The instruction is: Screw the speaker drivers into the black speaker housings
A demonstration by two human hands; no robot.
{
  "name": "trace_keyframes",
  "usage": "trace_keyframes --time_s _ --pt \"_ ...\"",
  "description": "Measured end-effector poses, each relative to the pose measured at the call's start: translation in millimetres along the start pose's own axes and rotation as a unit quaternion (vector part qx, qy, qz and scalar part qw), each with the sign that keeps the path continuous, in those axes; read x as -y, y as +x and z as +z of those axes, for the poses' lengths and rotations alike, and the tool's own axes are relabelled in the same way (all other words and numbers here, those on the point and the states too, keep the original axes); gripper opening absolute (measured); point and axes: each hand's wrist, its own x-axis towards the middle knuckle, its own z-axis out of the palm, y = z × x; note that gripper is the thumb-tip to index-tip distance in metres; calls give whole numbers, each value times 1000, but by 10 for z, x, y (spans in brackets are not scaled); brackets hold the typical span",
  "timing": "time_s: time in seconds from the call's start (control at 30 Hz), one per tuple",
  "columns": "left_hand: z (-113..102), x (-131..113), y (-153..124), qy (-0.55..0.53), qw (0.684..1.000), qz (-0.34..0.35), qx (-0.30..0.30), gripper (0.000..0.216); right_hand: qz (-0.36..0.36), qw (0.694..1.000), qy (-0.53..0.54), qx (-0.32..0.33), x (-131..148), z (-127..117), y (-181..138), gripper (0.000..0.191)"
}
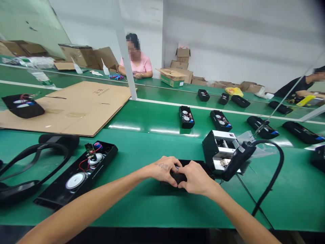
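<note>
My left hand [165, 170] and my right hand [196, 177] meet over a black speaker housing [204, 165] lying on the green bench. The fingers of both are closed around a small rounded black part [179, 177], whose exact kind I cannot make out. My hands cover most of the housing's inside. To the left, an open black speaker box [101, 169] shows two round drivers, a small circuit board, red wires and a blue component. Right of my hands stands a screw feeder [215, 149], with a black electric screwdriver [238, 161] hanging before it.
Black headgear with straps [54, 145] lies at the left. Behind it, a cardboard sheet [86, 101] bears another open speaker box [22, 105]. Several open speaker boxes [186, 117] line the belt. A co-worker [142, 62] sits opposite; another person [296, 86] leans in at far right.
</note>
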Motion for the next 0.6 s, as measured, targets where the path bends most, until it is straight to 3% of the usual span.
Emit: trace_keyframes --time_s 0.07,0.1,0.13,0.17,0.2,0.23,0.27,0.3,0.37,0.4,0.47,0.6 --pt "127 -29 -88 44 999 12 -16 22 -24 998 12 -58 -13 -16 -171 24" --pt "210 -40 -139 76 997 21 -26 21 -29 990 29 -139 -53 -26 -278 25" --pt "299 -47 -191 112 993 33 -37 20 -16 965 47 -259 -120 -37 -393 25" --pt "387 -53 -242 145 987 47 -49 20 17 914 60 -400 -214 -46 -508 27" --pt "467 -59 -288 174 981 61 -59 19 67 841 63 -532 -332 -54 -616 34" --pt "534 -64 -327 197 975 74 -71 17 127 768 59 -625 -467 -59 -713 46" --pt "583 -71 -357 214 970 84 -82 16 186 714 57 -672 -611 -59 -792 60" --pt "615 -76 -378 226 966 89 -91 16 235 694 69 -677 -752 -53 -853 69" --pt "637 -78 -394 237 962 92 -101 16 282 724 162 -608 -995 -16 -914 68" --pt "636 -72 -392 237 962 92 -101 16 280 737 229 -571 -1081 15 -917 59" --pt "636 -45 -379 232 963 94 -102 17 245 729 340 -541 -1176 96 -888 43" --pt "687 33 -365 219 965 90 -111 18 183 697 392 -571 -1162 241 -803 38"
